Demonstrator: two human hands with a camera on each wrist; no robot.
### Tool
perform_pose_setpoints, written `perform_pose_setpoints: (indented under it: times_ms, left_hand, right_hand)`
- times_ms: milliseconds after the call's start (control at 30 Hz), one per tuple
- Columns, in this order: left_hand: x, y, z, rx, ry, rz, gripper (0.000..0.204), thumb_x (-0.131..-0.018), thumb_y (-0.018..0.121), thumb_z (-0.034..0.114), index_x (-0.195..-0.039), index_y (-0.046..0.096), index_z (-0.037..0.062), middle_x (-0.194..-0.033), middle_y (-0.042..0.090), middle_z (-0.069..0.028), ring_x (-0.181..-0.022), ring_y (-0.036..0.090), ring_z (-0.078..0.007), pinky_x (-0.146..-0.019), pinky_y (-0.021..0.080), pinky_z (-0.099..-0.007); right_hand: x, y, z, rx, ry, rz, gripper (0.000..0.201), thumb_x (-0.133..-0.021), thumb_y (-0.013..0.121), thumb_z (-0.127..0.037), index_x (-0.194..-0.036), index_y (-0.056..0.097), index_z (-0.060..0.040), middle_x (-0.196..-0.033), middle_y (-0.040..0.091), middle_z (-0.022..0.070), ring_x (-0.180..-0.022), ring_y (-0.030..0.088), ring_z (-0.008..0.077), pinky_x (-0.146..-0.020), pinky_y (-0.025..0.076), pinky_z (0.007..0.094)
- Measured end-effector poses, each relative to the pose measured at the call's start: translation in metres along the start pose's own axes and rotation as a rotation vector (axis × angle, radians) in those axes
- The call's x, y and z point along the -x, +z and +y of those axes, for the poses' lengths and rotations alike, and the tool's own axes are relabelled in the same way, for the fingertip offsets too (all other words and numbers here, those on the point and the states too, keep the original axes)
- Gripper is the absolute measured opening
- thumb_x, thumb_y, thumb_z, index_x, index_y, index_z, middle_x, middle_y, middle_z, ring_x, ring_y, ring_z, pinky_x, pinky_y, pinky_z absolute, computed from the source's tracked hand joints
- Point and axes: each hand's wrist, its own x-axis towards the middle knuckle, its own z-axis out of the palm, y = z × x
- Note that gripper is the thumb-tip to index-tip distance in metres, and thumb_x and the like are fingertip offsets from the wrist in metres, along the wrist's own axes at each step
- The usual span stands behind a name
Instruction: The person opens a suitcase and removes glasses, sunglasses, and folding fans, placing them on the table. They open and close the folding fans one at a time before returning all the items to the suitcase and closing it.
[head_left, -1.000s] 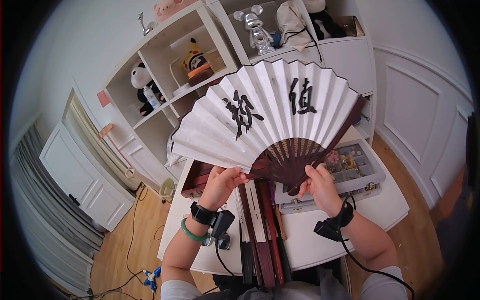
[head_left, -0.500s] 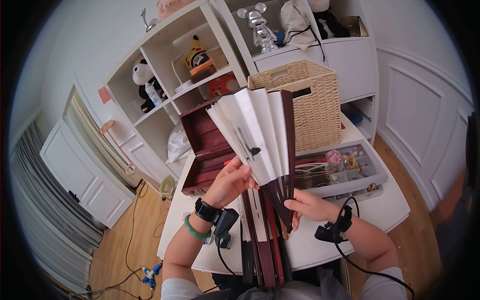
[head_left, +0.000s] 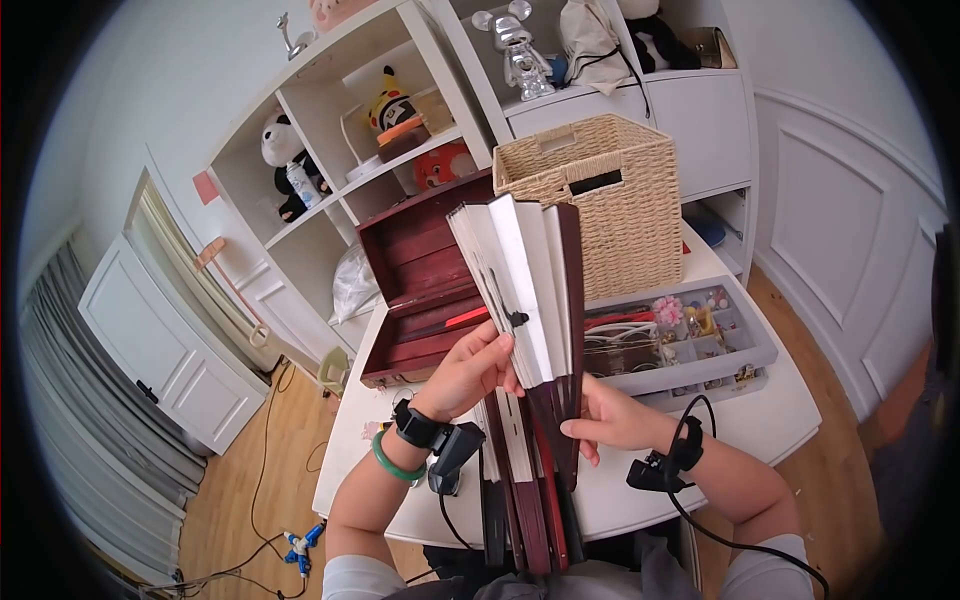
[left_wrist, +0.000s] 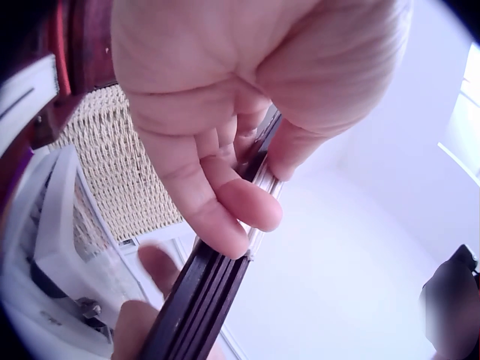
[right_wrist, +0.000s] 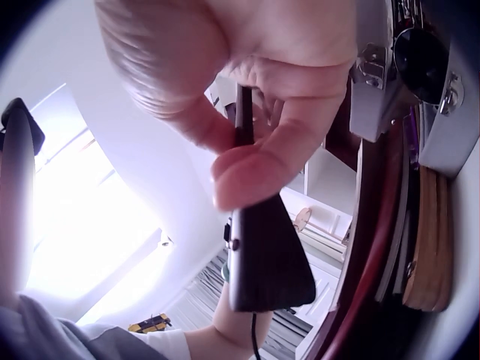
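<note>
A folding fan (head_left: 530,290) with white pleats, a bit of black brushwork and dark wooden ribs is mostly folded, held upright over the table. My left hand (head_left: 468,375) pinches the left side of its pleats between thumb and fingers. On the right, my right hand (head_left: 622,420) grips the dark ribs near the pivot end. The left wrist view shows the ribs (left_wrist: 202,300) stacked closely below the left fingers. In the right wrist view, thumb and fingers wrap the dark end (right_wrist: 270,255). Several folded fans (head_left: 525,510) lie side by side beneath, at the table's front edge.
An open dark red case (head_left: 420,255) stands at the table's left, a woven basket (head_left: 630,215) at the back. A clear-lidded organiser box (head_left: 690,375) of trinkets sits right. Cables hang from both wrist cameras. White shelves (head_left: 370,40) with toys rise behind the white table (head_left: 760,400).
The fan went from widely spread to narrowly folded, its left edge brought rightward by my left hand. My right hand stays at the pivot end. The basket and red case came into fuller view.
</note>
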Motion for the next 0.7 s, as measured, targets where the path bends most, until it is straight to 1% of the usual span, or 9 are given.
perform_pose_setpoints:
  times_ms: [33,100,133,167,233,267,400,467,700]
  left_hand:
    - [0.0,0.002,0.0,0.0,-0.001,0.0,0.028,-0.097,0.044,0.026,-0.115,0.046,0.0057,-0.077,0.057,-0.001,-0.06,0.056,-0.0097,-0.066,0.053,-0.031]
    - [0.0,0.008,-0.001,-0.012,-0.027,0.018,0.027,-0.097,0.044,0.025,-0.115,0.047,0.0051,-0.077,0.057,-0.0009,-0.059,0.055,-0.0075,-0.062,0.054,-0.0286]
    - [-0.001,0.008,-0.002,-0.011,-0.029,0.018,0.027,-0.097,0.044,0.025,-0.115,0.047,0.0051,-0.077,0.057,-0.0009,-0.059,0.055,-0.0075,-0.062,0.054,-0.0286]
    - [-0.002,0.007,-0.003,-0.022,-0.042,0.005,0.027,-0.097,0.044,0.025,-0.114,0.047,0.005,-0.079,0.057,-0.001,-0.058,0.055,-0.0065,-0.061,0.054,-0.0278]
    - [-0.005,0.01,-0.007,-0.032,-0.056,-0.008,0.027,-0.097,0.044,0.025,-0.114,0.048,0.0049,-0.08,0.057,-0.001,-0.057,0.054,-0.0055,-0.06,0.055,-0.0271]
    - [-0.006,0.014,-0.013,-0.019,-0.073,0.012,0.027,-0.096,0.045,0.025,-0.114,0.048,0.0049,-0.082,0.058,-0.0012,-0.057,0.054,-0.005,-0.06,0.055,-0.027]
    - [-0.009,0.012,-0.022,0.026,-0.1,0.034,0.028,-0.096,0.045,0.025,-0.116,0.049,0.0055,-0.086,0.059,-0.0018,-0.056,0.053,-0.0044,-0.062,0.057,-0.0276]
    - [-0.01,0.014,-0.024,0.033,-0.102,0.043,0.028,-0.096,0.045,0.025,-0.116,0.049,0.0056,-0.085,0.059,-0.0018,-0.056,0.052,-0.0043,-0.062,0.057,-0.0276]
    - [-0.012,0.026,-0.025,-0.005,-0.108,0.04,0.026,-0.096,0.045,0.024,-0.114,0.05,0.0055,-0.08,0.057,-0.0012,-0.054,0.05,-0.0039,-0.06,0.056,-0.0264]
  right_hand:
    - [0.0,0.001,-0.003,-0.001,0.0,0.0,0.047,-0.091,0.045,-0.005,-0.131,0.02,-0.0046,-0.097,0.056,0.0123,-0.054,0.058,0.0118,-0.045,0.048,0.0229]
    - [0.0,0.001,-0.007,-0.028,-0.093,0.187,0.062,-0.086,0.05,0.003,-0.136,0.014,-0.0071,-0.093,0.055,0.0126,-0.051,0.056,0.011,-0.044,0.049,0.0236]
    - [0.0,-0.001,-0.006,-0.027,-0.098,0.18,0.065,-0.087,0.049,0.001,-0.138,0.011,-0.0081,-0.1,0.055,0.0137,-0.054,0.056,0.0098,-0.044,0.049,0.0223]
    - [0.0,0.0,-0.005,-0.029,-0.096,0.181,0.065,-0.087,0.049,0.001,-0.138,0.011,-0.0081,-0.1,0.055,0.0137,-0.054,0.056,0.0098,-0.044,0.049,0.0223]
    - [0.001,0.006,-0.005,0.002,-0.126,0.151,0.062,-0.089,0.049,-0.003,-0.138,0.012,-0.0064,-0.113,0.052,0.0137,-0.058,0.055,0.0086,-0.042,0.044,0.0201]
    - [0.004,0.01,-0.009,0.029,-0.112,0.156,0.062,-0.089,0.048,-0.002,-0.139,0.011,-0.0065,-0.114,0.051,0.0129,-0.061,0.055,0.0084,-0.044,0.044,0.0209]
    - [0.003,0.008,-0.006,0.17,-0.167,0.201,0.064,-0.089,0.046,-0.001,-0.14,0.008,-0.007,-0.11,0.051,0.0113,-0.062,0.054,0.0087,-0.046,0.045,0.0225]
    - [0.004,0.003,-0.005,0.139,-0.097,0.145,0.066,-0.089,0.043,-0.002,-0.142,0.004,-0.0077,-0.107,0.05,0.0101,-0.064,0.053,0.0094,-0.049,0.045,0.0236]
    - [0.006,0.009,-0.013,0.15,-0.067,0.058,0.066,-0.09,0.041,-0.005,-0.142,0.002,-0.0087,-0.101,0.05,0.0087,-0.063,0.053,0.0104,-0.048,0.047,0.0235]
